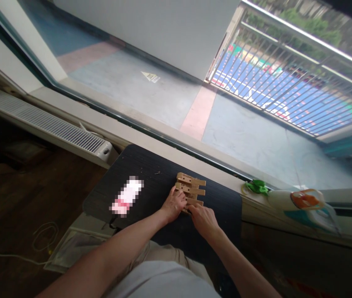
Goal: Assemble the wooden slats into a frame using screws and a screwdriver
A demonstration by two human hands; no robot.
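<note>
A tan wooden-looking piece lies on a dark table. It has three parallel strips with small dark holes, joined over a lighter brown backing; its exact kind I cannot make out. My left hand is bent over its left and lower side, fingers closed against it. At the lower right, my right hand pinches near the end of the lowest strip. Both hands cover the lower part of the piece, and the right fingertips are partly hidden.
A blurred-out white and pink rectangle lies on the table's left side. Small bits are near the back edge. A radiator stands left, below the window. On the sill at right are a green item and a container with an orange part.
</note>
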